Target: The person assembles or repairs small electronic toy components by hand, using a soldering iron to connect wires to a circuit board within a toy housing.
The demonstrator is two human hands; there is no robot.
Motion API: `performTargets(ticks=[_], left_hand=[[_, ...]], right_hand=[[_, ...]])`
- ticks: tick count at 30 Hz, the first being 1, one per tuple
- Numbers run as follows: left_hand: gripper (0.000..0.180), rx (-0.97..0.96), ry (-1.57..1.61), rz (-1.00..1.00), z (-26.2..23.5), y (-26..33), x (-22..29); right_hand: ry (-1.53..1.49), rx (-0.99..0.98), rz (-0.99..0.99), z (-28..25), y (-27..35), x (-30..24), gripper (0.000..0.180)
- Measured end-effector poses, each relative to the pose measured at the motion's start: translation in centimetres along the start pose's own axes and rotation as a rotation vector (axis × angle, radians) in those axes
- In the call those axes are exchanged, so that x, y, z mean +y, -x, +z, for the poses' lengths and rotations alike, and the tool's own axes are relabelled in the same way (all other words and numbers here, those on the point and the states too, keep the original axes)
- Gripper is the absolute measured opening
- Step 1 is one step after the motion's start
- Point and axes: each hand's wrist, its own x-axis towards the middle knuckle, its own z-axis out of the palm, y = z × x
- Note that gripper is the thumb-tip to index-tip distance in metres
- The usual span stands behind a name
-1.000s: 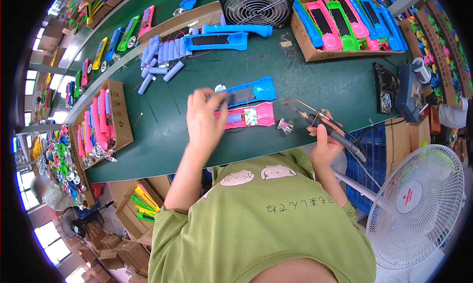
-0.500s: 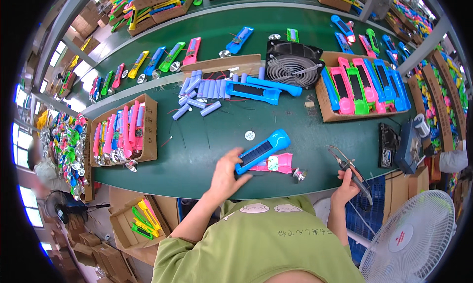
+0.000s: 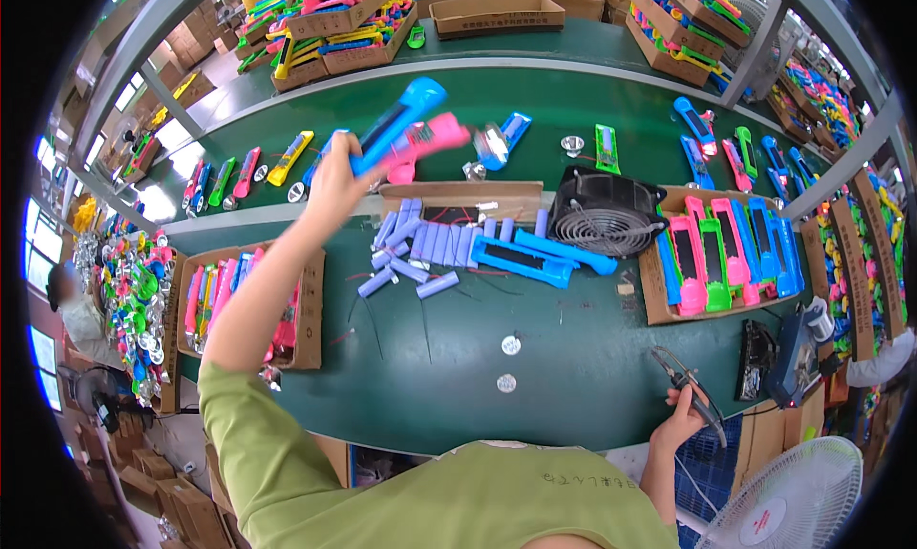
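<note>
My left hand is stretched far forward over the green belt beyond the bench. Its fingers are closed round a blue flashlight shell with a dark solar panel, and a pink flashlight shell lies along its underside. A blurred silver reflector hangs off the pink shell's far end. Low on the right, my right hand grips a soldering iron, its thin tip pointing up and left over the bench edge.
Purple cylindrical batteries lie mid-bench beside blue shells and a black fan. Cardboard boxes of coloured shells stand left and right. A soldering station sits at the right edge. More flashlight parts line the belt.
My left hand has lifted the blue and pink shells from the front of the bench and carried them forward and left over the belt. My right hand still holds the soldering iron.
</note>
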Motion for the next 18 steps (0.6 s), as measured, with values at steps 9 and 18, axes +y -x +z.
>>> performTargets(ticks=[9, 18], left_hand=[[0.059, 0.27, -0.105, -0.465, 12.1, -10.9, -19.4], [0.04, -0.155, -0.774, 0.03, 14.0, -11.0, -15.0]], right_hand=[[0.091, 0.102, 0.025, 1.1, 0.3, -0.7, 0.017], [0.125, 0.1, 0.043, 2.3, 0.3, -1.0, 0.016]])
